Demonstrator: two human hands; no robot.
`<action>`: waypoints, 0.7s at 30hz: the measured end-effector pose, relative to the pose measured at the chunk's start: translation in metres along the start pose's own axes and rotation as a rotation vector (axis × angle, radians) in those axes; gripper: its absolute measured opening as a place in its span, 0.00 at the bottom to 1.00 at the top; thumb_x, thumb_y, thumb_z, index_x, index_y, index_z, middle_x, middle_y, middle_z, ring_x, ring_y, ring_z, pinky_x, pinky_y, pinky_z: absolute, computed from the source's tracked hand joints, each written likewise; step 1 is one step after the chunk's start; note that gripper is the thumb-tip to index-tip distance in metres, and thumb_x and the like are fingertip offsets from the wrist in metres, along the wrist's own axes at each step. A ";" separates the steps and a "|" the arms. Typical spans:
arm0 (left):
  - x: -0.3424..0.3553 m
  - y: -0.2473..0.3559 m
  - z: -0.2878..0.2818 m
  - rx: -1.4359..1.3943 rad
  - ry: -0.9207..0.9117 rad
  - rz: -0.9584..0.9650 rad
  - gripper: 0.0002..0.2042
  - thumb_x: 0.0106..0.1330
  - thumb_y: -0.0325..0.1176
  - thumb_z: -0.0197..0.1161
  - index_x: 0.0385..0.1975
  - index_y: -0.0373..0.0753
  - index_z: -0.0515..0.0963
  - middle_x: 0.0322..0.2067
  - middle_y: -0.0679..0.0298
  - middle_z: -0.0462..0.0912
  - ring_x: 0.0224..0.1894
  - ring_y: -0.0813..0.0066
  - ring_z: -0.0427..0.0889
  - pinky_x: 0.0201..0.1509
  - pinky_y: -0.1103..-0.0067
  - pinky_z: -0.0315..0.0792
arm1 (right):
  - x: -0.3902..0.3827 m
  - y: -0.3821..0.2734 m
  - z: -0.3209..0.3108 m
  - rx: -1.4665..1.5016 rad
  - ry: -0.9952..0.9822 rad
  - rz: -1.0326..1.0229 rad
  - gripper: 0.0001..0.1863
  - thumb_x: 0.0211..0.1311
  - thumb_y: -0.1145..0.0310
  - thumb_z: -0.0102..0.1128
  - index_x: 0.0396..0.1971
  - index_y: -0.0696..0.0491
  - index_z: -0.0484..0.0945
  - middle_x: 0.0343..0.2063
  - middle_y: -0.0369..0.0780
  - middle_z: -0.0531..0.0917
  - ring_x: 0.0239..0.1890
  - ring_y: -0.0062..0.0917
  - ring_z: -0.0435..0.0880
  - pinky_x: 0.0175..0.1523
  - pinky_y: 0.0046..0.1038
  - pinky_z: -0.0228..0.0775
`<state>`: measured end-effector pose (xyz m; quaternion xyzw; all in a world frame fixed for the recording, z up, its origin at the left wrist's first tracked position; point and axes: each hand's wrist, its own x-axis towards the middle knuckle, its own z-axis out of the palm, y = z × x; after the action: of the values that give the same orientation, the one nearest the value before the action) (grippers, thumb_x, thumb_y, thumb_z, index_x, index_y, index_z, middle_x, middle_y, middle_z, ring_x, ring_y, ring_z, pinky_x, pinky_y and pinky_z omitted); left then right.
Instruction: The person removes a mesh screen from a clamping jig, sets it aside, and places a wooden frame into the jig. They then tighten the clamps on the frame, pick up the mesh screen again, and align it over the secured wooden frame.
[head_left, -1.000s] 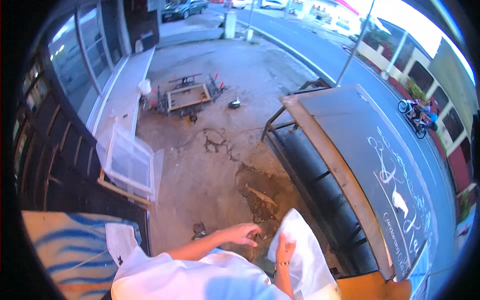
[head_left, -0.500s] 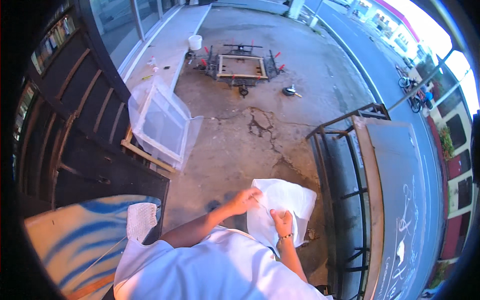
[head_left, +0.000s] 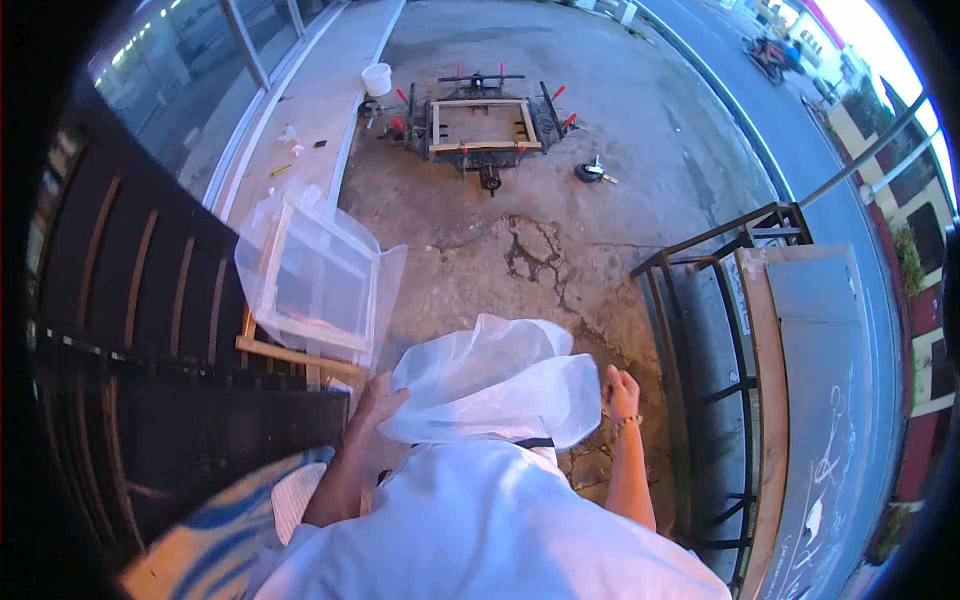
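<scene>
A thin, see-through white mesh sheet (head_left: 480, 385) billows in front of my body in loose folds. At its left edge my left hand (head_left: 378, 402) is closed on the cloth, its fingers slightly blurred. My right hand (head_left: 620, 393), with a beaded bracelet at the wrist, is pinched closed at the sheet's right edge. The hands are wide apart with the cloth bunched between them. Left of the sheet leans a wooden frame (head_left: 318, 333) covered in similar mesh, with loose mesh hanging past its sides; a bare wooden bar (head_left: 300, 358) shows beneath it.
Farther out, a black metal jig (head_left: 490, 172) with red-handled clamps holds a wooden frame (head_left: 480, 103). A caster wheel (head_left: 586, 173) and a white bucket (head_left: 377, 78) stand near it. A metal rack with a grey panel (head_left: 815, 330) is at right, dark slatted panels (head_left: 130, 270) at left.
My hands have moved apart, left hand leftward and right hand rightward, and the folded mesh has opened wider between them. On the road, a motorbike has moved farther up.
</scene>
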<state>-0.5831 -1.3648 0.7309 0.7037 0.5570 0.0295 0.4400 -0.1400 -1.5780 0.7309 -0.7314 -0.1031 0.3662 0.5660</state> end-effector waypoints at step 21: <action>0.302 0.136 -0.151 0.085 0.189 0.069 0.19 0.51 0.28 0.58 0.46 0.36 0.75 0.37 0.43 0.80 0.42 0.43 0.79 0.48 0.60 0.73 | 0.329 -0.272 0.425 -0.803 -0.940 -0.719 0.09 0.56 0.64 0.65 0.31 0.54 0.81 0.23 0.45 0.79 0.31 0.38 0.80 0.35 0.35 0.71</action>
<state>-0.4460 -1.0303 0.7763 0.7346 0.5721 0.0874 0.3541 -0.1121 -0.9801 0.7999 -0.5687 -0.6978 0.3670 0.2344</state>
